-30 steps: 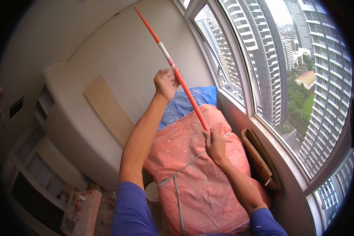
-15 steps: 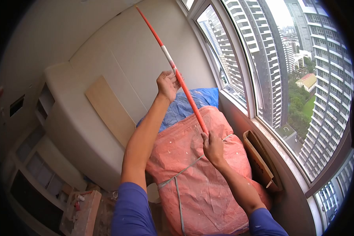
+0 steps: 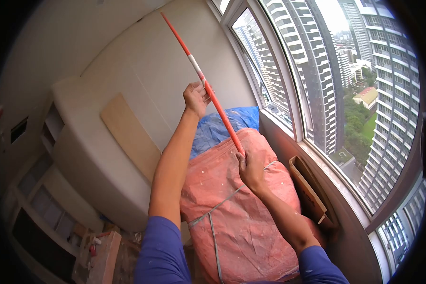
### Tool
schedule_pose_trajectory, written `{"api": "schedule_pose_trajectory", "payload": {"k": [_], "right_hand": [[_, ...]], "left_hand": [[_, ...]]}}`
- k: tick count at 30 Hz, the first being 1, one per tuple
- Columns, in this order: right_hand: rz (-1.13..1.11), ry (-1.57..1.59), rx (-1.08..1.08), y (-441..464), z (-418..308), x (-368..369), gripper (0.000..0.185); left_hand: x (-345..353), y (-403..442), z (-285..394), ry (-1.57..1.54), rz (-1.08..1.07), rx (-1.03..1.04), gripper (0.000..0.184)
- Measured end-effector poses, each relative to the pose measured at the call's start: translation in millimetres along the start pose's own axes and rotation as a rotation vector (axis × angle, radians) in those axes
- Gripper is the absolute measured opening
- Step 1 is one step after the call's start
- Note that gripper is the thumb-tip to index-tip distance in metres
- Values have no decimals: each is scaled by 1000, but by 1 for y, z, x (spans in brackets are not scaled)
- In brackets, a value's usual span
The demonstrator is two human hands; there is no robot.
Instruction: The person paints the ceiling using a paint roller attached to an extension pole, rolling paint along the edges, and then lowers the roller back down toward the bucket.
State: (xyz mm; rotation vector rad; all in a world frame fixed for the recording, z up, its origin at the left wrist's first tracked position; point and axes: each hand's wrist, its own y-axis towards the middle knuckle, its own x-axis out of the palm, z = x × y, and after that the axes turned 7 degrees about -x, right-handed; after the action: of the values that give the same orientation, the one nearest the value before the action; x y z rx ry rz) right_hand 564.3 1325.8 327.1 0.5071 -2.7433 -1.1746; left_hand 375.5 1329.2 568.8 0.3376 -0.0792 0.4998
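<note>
A long red-and-white pole (image 3: pixel 222 116) slants up and to the left in front of me, its thin tip reaching toward the ceiling. My right hand (image 3: pixel 252 171) is closed round its lower end. Higher up, near the white section, my left hand (image 3: pixel 197 99) holds the pole with its fingers curled behind it. Below the pole lies a large bundle wrapped in red sheeting (image 3: pixel 236 227), tied with grey cord (image 3: pixel 214 246). The pole's bottom end is hidden in my right hand.
Windows (image 3: pixel 288 90) overlooking tall buildings line the right side. A cardboard box (image 3: pixel 310 191) leans below the sill. Blue sheeting (image 3: pixel 217 128) lies behind the bundle. A tan board (image 3: pixel 130 135) leans on the wall, and a dusty wooden piece (image 3: pixel 106 258) stands at lower left.
Both hands and the pole have shifted slightly left in view, and the right hand with the pole's lower end sits a little higher. The grip looks the same.
</note>
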Motion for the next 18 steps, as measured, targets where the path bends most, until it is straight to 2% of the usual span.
{"api": "schedule_pose_trajectory", "payload": {"k": [4,7,10,12,16,18], "right_hand": [[-43,6,71,-42,7,-12,24],[4,-23,-18,-84,19,-23,25],[-115,57,165,-128,1,-52,23],[-65,-44,28,-168,22,-55,22],[-113,-4,125,-216,-9,-102,18],[-97,41,126,-250,3,-114,15]], "left_hand": [[5,-45,-9,3,-98,-21,80],[8,-87,-20,58,-183,-29,82],[14,-132,-33,56,-255,-37,84],[23,-165,-41,43,-298,-44,86],[41,-224,-56,-1,-419,-78,87],[52,-255,-65,-55,-497,-103,86]]}}
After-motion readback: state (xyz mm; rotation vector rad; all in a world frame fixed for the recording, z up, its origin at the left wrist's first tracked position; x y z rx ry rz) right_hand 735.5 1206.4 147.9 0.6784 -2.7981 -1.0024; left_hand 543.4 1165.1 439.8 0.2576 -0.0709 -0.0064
